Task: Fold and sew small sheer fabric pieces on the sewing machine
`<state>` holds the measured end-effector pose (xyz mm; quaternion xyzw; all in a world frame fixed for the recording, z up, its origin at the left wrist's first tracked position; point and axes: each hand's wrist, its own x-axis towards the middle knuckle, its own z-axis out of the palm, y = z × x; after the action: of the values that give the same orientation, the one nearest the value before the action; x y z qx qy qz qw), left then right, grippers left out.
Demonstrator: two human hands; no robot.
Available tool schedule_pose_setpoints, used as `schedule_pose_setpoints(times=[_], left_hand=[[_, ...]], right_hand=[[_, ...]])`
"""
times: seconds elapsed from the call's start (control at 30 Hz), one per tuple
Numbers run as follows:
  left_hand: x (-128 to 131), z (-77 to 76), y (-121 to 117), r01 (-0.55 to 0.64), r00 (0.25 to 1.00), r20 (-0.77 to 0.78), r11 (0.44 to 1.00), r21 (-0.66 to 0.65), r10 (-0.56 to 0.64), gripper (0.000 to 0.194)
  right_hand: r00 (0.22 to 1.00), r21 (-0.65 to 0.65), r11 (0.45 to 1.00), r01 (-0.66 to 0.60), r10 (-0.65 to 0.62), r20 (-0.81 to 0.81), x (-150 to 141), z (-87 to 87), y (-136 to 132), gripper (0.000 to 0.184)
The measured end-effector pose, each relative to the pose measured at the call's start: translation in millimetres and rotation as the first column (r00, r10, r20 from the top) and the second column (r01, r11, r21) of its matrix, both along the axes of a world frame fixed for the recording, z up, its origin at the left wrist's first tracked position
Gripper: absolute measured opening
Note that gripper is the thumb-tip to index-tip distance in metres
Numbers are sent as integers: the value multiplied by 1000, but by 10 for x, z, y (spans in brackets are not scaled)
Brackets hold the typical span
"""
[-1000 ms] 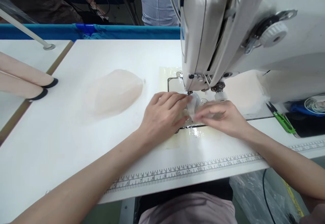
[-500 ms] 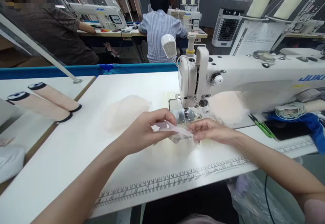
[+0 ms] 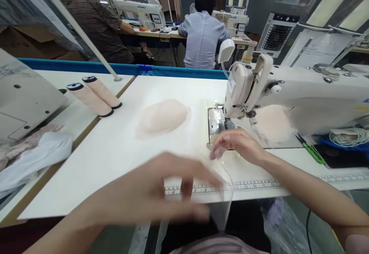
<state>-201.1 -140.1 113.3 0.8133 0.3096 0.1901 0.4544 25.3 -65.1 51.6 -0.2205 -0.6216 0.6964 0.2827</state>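
Observation:
My left hand (image 3: pixel 161 188) is above the table's front edge, smeared by motion. Its thumb and fingers are spread apart with nothing seen between them. My right hand (image 3: pixel 238 144) is just in front of the sewing machine's needle, with its fingers curled together at the tips. From those fingertips a thin, see-through piece of sheer fabric (image 3: pixel 230 186) seems to hang down over the table edge towards my lap; its outline is faint. The sewing machine (image 3: pixel 245 88) stands behind my right hand. A pale peach fabric piece (image 3: pixel 164 117) lies flat on the table beyond my left hand.
More peach pieces (image 3: pixel 273 123) lie under the machine arm. Green thread snips (image 3: pixel 313 152) rest at the right beside a dark flat object. Two peach thread cones (image 3: pixel 90 100) lie at the left, with white cloth (image 3: pixel 46 154) nearer. Two people sit at machines beyond.
My left hand has let go of the sheer fabric and moved down towards me. My right hand stays near the needle. The sheer fabric has dropped to the table edge. The view has shifted left.

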Motion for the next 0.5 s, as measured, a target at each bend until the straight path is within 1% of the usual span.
schedule_pose_setpoints(times=[0.03, 0.07, 0.1, 0.13, 0.17, 0.2, 0.23, 0.27, 0.3, 0.33, 0.43, 0.5], left_hand=[[-26, -79, 61, -219, 975, 63, 974, 64, 215, 25], [-54, -169, 131, -373, 926, 94, 922, 106, 365, 38], [-84, -263, 199, -404, 915, 66, 909, 101, 399, 54], [-115, -352, 257, -372, 928, 12, 927, 40, 372, 63], [-150, -431, 299, -330, 944, -36, 942, -55, 329, 65], [-189, -496, 321, -285, 958, -66, 944, -164, 278, 61], [-232, -547, 324, -253, 967, -75, 929, -270, 242, 52], [-279, -585, 309, -240, 970, -65, 902, -359, 233, 40], [-329, -613, 281, -246, 967, -40, 871, -425, 253, 29], [-382, -633, 246, -266, 954, -6, 840, -473, 298, 22], [-537, -670, 150, -364, 867, 93, 750, -553, 489, 24], [-627, -675, 142, -439, 787, 135, 701, -562, 602, 27]], right_hand=[[1000, 11, 1000, -1, 1, -1, -44, 25, -18, 31], [1000, 32, 999, 6, -6, 14, -88, 54, -38, 29], [999, 60, 998, 18, -21, 39, -131, 85, -59, 23], [997, 90, 995, 31, -37, 62, -169, 115, -80, 16], [995, 115, 992, 43, -53, 83, -201, 143, -98, 11], [992, 136, 989, 59, -73, 101, -226, 167, -113, 10], [988, 156, 985, 76, -95, 119, -242, 183, -124, 11], [983, 176, 980, 96, -121, 138, -251, 192, -129, 12], [977, 195, 974, 118, -149, 152, -255, 193, -130, 13], [971, 211, 968, 138, -175, 166, -257, 187, -127, 13], [955, 240, 958, 159, -211, 210, -285, 141, -105, 13], [943, 264, 950, 165, -231, 240, -352, 109, -81, 15]])
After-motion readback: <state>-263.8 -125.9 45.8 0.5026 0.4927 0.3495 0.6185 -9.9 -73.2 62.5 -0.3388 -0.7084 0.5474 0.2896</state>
